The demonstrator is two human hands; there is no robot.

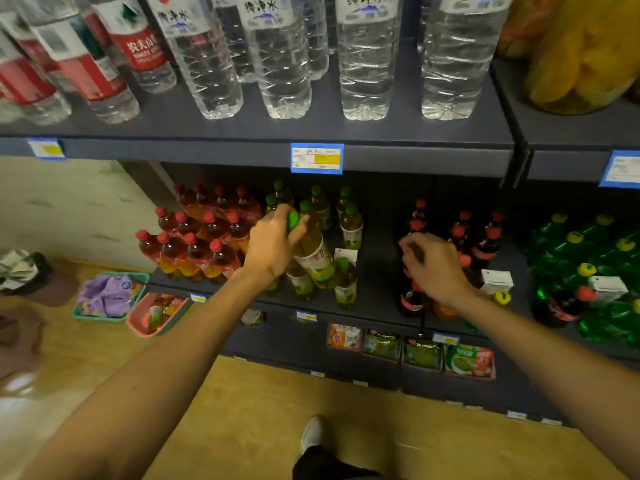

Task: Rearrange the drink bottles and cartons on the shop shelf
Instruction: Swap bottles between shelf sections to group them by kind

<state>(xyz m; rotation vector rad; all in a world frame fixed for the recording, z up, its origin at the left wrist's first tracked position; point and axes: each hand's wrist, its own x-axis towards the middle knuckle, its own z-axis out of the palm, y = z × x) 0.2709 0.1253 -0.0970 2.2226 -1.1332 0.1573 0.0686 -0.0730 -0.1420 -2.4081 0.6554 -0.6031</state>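
Head view: left hand (pixel 273 247) grips a tilted green-capped bottle (pixel 311 247), right hand (pixel 433 265) curls round a dark bottle (pixel 412 292); best seat each upright before letting go.

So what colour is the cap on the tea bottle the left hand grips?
Green, on the tilted amber tea bottle in the left hand; head view.

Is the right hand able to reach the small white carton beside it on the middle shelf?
Probably yes: the white carton stands at the shelf front, just right of the right hand, nothing between them.
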